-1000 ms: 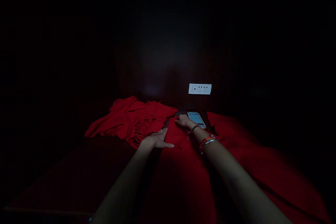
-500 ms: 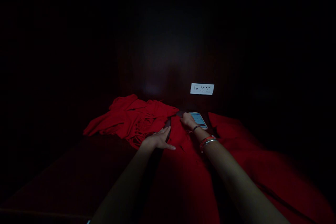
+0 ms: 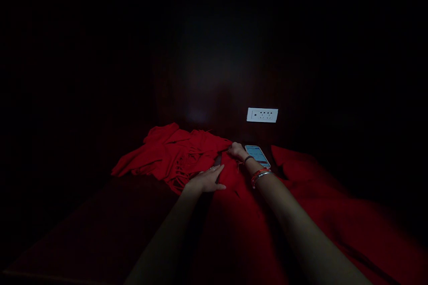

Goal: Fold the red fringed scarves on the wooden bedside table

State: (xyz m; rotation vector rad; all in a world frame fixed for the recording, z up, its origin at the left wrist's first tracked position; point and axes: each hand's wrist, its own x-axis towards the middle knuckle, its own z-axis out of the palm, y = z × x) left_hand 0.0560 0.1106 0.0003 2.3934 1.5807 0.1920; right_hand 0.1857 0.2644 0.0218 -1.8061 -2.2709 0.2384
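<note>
A long red fringed cloth [image 3: 237,218], perhaps a scarf, runs from the near edge towards the wall. My left hand [image 3: 207,180] rests flat along its left side, fingers stretched and thumb apart, with a ring on one finger. At the cloth's far end, my right hand [image 3: 236,150] is closed, its fingertips bunched on the red fabric; exactly what lies between them is partly hidden. Beyond my left hand lies a rumpled red cloth with tassels [image 3: 167,153], its right tip close to my right hand.
Right of my right hand lies a lit phone [image 3: 257,155]. More red cloth [image 3: 334,200] spreads over the right side. A white socket plate [image 3: 262,115] is on the dark wall behind. Surroundings are very dark, and the surface's front edge [image 3: 40,276] shows faintly at lower left.
My right hand has shifted a little left, away from the phone and towards the rumpled cloth. My left hand stays flat in place. The whole view has shifted slightly.
</note>
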